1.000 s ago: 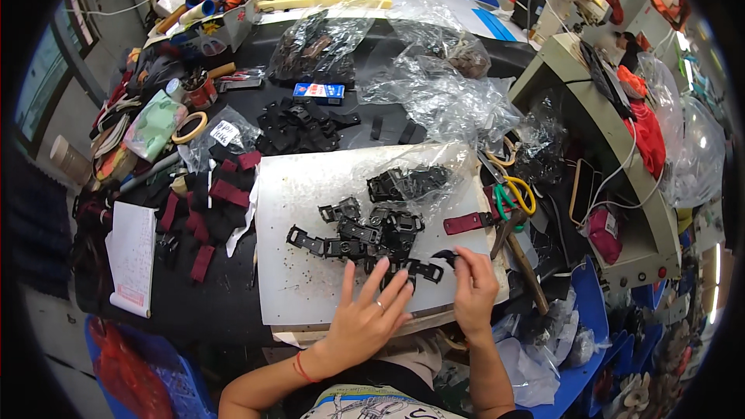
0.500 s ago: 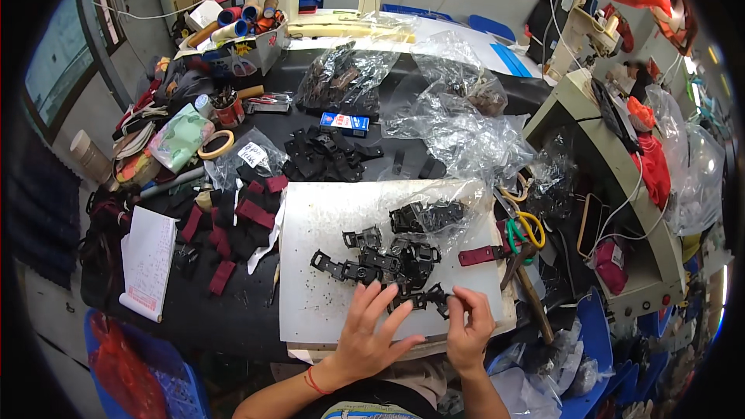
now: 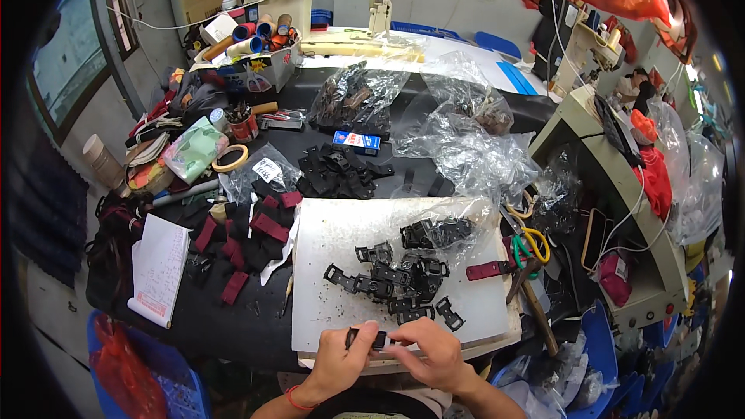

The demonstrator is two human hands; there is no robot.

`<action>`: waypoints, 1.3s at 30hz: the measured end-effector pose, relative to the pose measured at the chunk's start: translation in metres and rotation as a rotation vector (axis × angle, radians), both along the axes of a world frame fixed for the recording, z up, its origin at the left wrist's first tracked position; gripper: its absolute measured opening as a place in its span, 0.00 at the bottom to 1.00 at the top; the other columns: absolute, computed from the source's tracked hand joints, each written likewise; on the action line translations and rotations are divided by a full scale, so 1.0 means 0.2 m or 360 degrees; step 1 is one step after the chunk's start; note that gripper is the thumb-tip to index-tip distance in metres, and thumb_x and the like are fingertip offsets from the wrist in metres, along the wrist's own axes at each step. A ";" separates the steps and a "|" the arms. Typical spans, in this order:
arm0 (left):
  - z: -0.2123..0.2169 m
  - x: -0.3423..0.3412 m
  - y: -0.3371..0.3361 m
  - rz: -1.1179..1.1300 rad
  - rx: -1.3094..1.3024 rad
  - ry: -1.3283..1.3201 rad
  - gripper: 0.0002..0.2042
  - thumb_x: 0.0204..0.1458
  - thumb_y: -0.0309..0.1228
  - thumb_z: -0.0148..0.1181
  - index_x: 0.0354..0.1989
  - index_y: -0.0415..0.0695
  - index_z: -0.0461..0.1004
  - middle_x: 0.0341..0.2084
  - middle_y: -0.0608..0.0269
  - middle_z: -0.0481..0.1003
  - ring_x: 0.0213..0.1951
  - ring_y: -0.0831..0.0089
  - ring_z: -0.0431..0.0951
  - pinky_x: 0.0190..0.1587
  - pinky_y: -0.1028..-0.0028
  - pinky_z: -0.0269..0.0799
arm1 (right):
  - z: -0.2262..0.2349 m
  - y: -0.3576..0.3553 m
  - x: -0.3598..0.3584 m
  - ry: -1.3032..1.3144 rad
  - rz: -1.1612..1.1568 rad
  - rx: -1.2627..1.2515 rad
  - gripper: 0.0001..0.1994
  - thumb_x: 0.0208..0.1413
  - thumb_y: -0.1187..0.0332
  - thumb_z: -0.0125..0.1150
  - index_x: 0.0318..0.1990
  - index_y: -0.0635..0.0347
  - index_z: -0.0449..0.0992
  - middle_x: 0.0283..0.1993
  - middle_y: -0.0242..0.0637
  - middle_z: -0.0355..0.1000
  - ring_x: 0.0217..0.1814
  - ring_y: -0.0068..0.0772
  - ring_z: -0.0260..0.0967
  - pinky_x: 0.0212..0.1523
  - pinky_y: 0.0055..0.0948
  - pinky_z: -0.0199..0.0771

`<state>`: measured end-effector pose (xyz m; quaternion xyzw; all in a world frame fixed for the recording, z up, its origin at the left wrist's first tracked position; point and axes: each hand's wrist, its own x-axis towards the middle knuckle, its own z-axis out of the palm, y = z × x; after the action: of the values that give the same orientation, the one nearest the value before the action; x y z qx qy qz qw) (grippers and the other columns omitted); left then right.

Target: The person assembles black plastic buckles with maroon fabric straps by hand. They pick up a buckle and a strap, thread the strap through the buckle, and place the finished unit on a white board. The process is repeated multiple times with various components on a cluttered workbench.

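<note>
Work table (image 3: 233,326): black-covered, spread across the middle of the view, loaded on both sides.

Machine casing (image 3: 652,295): beige, at the table's right side, knobs on its near face.

White board (image 3: 326,225): flat at the table's near edge, scattered with small dark specks.

Blue bin (image 3: 190,372): lower left, below the table's edge, a red bag inside.

Clear plastic bags (image 3: 481,151): crumpled, beyond the board.

Notebook (image 3: 159,268): open, handwritten page up, left of the board.

Black buckle pieces (image 3: 423,279): a loose cluster on the board, right of its middle, some overlapping.

Left hand (image 3: 341,361): at the board's near edge, red cord at the wrist; thumb and curled fingers closed around one black piece.

Right hand (image 3: 431,353): beside it, fingertips at that piece's right end; whether they pinch or only touch, cannot tell.

Hammer (image 3: 539,318): wooden handle, along the board's right edge.

Burgundy strap (image 3: 487,270): flat, at the board's right side.

Single buckle (image 3: 449,314): black, tilted, at the cluster's near right end.

Held black piece (image 3: 379,340): between the two hands, over the board's near edge; partly hidden by fingers.
</note>
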<state>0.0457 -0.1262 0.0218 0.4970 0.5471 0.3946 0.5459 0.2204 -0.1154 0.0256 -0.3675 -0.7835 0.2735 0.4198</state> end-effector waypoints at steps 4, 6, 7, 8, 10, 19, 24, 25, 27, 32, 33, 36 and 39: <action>-0.02 -0.05 0.00 -0.0101 -0.0153 -0.0033 0.22 0.59 0.41 0.50 0.20 0.34 0.73 0.07 0.64 0.68 0.12 0.79 0.66 0.17 0.75 0.60 | 0.03 -0.01 0.02 -0.0151 0.0176 -0.0001 0.18 0.43 0.76 0.69 0.44 0.65 0.73 0.36 0.42 0.73 0.32 0.37 0.71 0.31 0.30 0.72; -0.01 -0.07 -0.03 -0.0110 -0.0065 0.0034 0.21 0.59 0.40 0.50 0.22 0.34 0.74 0.08 0.64 0.69 0.13 0.80 0.67 0.17 0.75 0.60 | 0.02 -0.01 -0.02 -0.0142 0.0136 0.0181 0.16 0.44 0.77 0.67 0.43 0.66 0.73 0.35 0.41 0.73 0.32 0.37 0.71 0.32 0.30 0.72; 0.00 -0.08 -0.03 -0.0116 -0.0025 0.0068 0.21 0.59 0.40 0.50 0.22 0.34 0.74 0.09 0.64 0.69 0.14 0.81 0.68 0.18 0.75 0.61 | -0.02 -0.01 -0.03 -0.0109 0.0101 0.0213 0.15 0.44 0.78 0.66 0.42 0.66 0.73 0.34 0.41 0.72 0.32 0.38 0.71 0.32 0.30 0.72; 0.00 -0.09 -0.03 -0.0099 -0.0025 0.0063 0.20 0.60 0.39 0.49 0.25 0.34 0.74 0.11 0.63 0.71 0.16 0.80 0.69 0.20 0.76 0.63 | -0.05 -0.01 -0.05 -0.0075 0.0063 0.0244 0.15 0.44 0.78 0.66 0.42 0.66 0.73 0.34 0.41 0.72 0.32 0.38 0.70 0.32 0.30 0.72; 0.02 -0.07 0.00 -0.0064 -0.0034 0.0056 0.17 0.61 0.36 0.48 0.30 0.34 0.74 0.17 0.61 0.74 0.20 0.80 0.73 0.24 0.77 0.67 | -0.06 -0.02 -0.11 -0.0019 -0.0189 0.0293 0.12 0.46 0.77 0.65 0.40 0.65 0.74 0.33 0.40 0.72 0.31 0.38 0.70 0.32 0.30 0.71; 0.00 -0.16 0.00 -0.0168 0.0155 0.0013 0.12 0.61 0.32 0.47 0.45 0.38 0.71 0.20 0.70 0.64 0.22 0.82 0.61 0.25 0.80 0.57 | 0.04 0.03 -0.26 0.0228 -0.0296 0.0357 0.09 0.49 0.75 0.59 0.39 0.64 0.72 0.36 0.42 0.68 0.38 0.42 0.68 0.37 0.34 0.69; 0.09 0.05 -0.04 -0.0125 -0.0010 -0.0199 0.12 0.63 0.35 0.42 0.36 0.41 0.70 0.17 0.73 0.57 0.19 0.84 0.55 0.22 0.81 0.48 | -0.08 0.07 -0.04 0.0268 0.0011 0.0134 0.07 0.50 0.72 0.56 0.31 0.66 0.66 0.30 0.42 0.62 0.35 0.46 0.63 0.35 0.37 0.65; 0.08 0.07 -0.03 -0.0182 -0.0110 -0.0292 0.11 0.62 0.34 0.43 0.36 0.41 0.70 0.18 0.72 0.60 0.20 0.84 0.57 0.22 0.82 0.50 | -0.08 0.06 -0.03 0.0256 0.0036 0.0194 0.07 0.50 0.72 0.56 0.31 0.65 0.66 0.30 0.42 0.62 0.35 0.45 0.62 0.35 0.37 0.65; 0.06 0.08 0.02 -0.0231 -0.0313 -0.0484 0.10 0.60 0.32 0.45 0.34 0.40 0.71 0.20 0.71 0.64 0.21 0.84 0.62 0.22 0.84 0.54 | -0.11 0.05 -0.04 0.0108 0.0138 0.0417 0.07 0.50 0.71 0.57 0.31 0.65 0.67 0.30 0.42 0.60 0.35 0.44 0.61 0.35 0.36 0.64; -0.18 -0.32 -0.11 0.0366 -0.0107 -0.0302 0.07 0.51 0.24 0.51 0.36 0.38 0.74 0.34 0.61 0.72 0.35 0.75 0.75 0.33 0.80 0.71 | -0.04 0.06 -0.08 -0.0028 0.0447 0.0191 0.14 0.49 0.68 0.62 0.41 0.66 0.72 0.35 0.41 0.69 0.38 0.39 0.68 0.37 0.31 0.70; -0.05 -0.26 -0.07 0.0297 -0.0425 -0.0266 0.07 0.52 0.26 0.52 0.36 0.38 0.74 0.35 0.61 0.71 0.36 0.74 0.74 0.36 0.77 0.72 | -0.05 0.05 -0.08 -0.0106 0.0424 0.0200 0.16 0.47 0.70 0.64 0.43 0.66 0.72 0.36 0.41 0.70 0.37 0.39 0.69 0.37 0.31 0.70; -0.06 -0.26 -0.02 -0.0525 0.0173 0.0066 0.07 0.54 0.26 0.48 0.32 0.34 0.69 0.27 0.58 0.70 0.31 0.70 0.73 0.33 0.70 0.69 | -0.02 0.03 -0.07 -0.0219 0.0420 0.0226 0.17 0.44 0.73 0.67 0.43 0.66 0.73 0.33 0.40 0.70 0.31 0.39 0.69 0.31 0.30 0.70; -0.10 -0.29 -0.09 -0.0483 0.0831 0.0340 0.05 0.51 0.23 0.48 0.31 0.34 0.69 0.26 0.55 0.71 0.26 0.67 0.70 0.30 0.70 0.67 | -0.03 -0.02 -0.16 -0.0144 0.0373 0.0195 0.15 0.41 0.77 0.68 0.40 0.64 0.76 0.33 0.38 0.71 0.30 0.37 0.69 0.31 0.30 0.70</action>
<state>-0.0126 -0.1451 0.0015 0.7349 0.4011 0.3814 0.3920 0.1884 -0.1199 0.0201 -0.2591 -0.8545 0.2555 0.3708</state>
